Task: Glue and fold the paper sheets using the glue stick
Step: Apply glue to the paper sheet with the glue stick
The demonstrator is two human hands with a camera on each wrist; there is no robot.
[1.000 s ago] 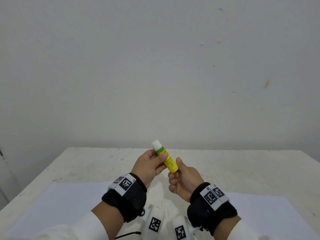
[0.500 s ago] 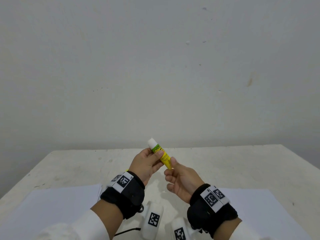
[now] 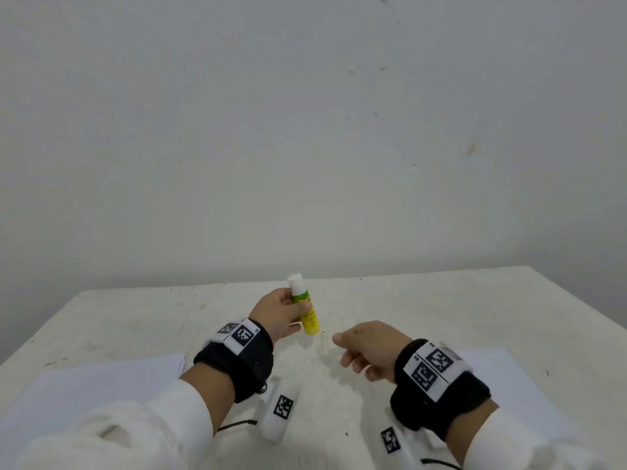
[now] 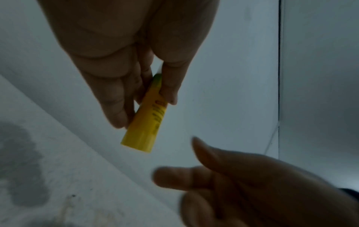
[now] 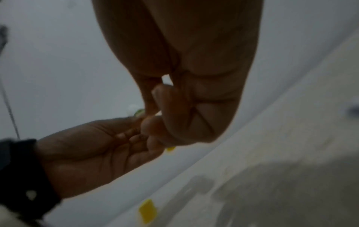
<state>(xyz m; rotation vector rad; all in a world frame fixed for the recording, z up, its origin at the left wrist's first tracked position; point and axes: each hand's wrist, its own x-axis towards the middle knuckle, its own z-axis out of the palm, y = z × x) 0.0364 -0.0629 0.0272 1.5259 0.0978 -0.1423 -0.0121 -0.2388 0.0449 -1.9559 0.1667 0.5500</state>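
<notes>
A yellow glue stick (image 3: 308, 316) with a green label and a bare white tip is tilted slightly, tip up, above the table. My left hand (image 3: 281, 313) grips it around the upper body, thumb on the label. In the left wrist view the glue stick (image 4: 145, 127) points its flat base down toward my right hand (image 4: 252, 192). My right hand (image 3: 368, 347) hovers just right of the stick, apart from it, fingers loosely curled and holding nothing. One white paper sheet (image 3: 84, 388) lies at the near left, another paper sheet (image 3: 502, 371) at the near right.
The off-white table (image 3: 441, 300) is stained and stands against a plain wall (image 3: 305, 130). A small yellow piece (image 5: 147, 211), perhaps the cap, lies on the table in the right wrist view. Bare tabletop shows between the two sheets.
My right hand has let go of the stick's lower end and drawn back to the right. The left hand keeps the stick, now more upright.
</notes>
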